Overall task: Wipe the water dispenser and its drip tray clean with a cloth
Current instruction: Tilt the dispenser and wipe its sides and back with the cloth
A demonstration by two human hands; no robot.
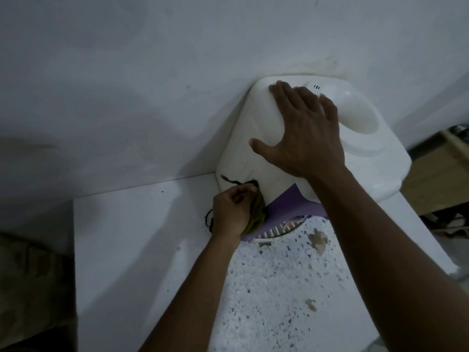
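Looking straight down here, the person's right hand (303, 129) is spread wide and flat on top of the white water dispenser (243, 148), fingers fanned out toward the wall, palm pressing on the upper left part of the lid. It holds nothing, just braces. The right forearm runs down to the bottom right corner of the view and covers a good chunk of the dispenser's front.

The left hand (232, 212) is curled into a loose fist around an olive-green cloth (257, 215), pushing it against the lower left side of the dispenser right where the white body meets the purple front panel (291, 201). A dark frayed strand from the cloth trails up across the white side. There's a dark band on the left wrist.

The drip tray (275, 231) sits just below the cloth, a slotted grille poking out under the purple panel, partly hidden by the left hand and the cloth.

The dispenser stands on a white counter (127, 237), tucked against a white wall (152, 72). Below is speckled terrazzo floor (279, 288) with a few tan blotches. Something wooden shows at the far right, too dim to tell what.
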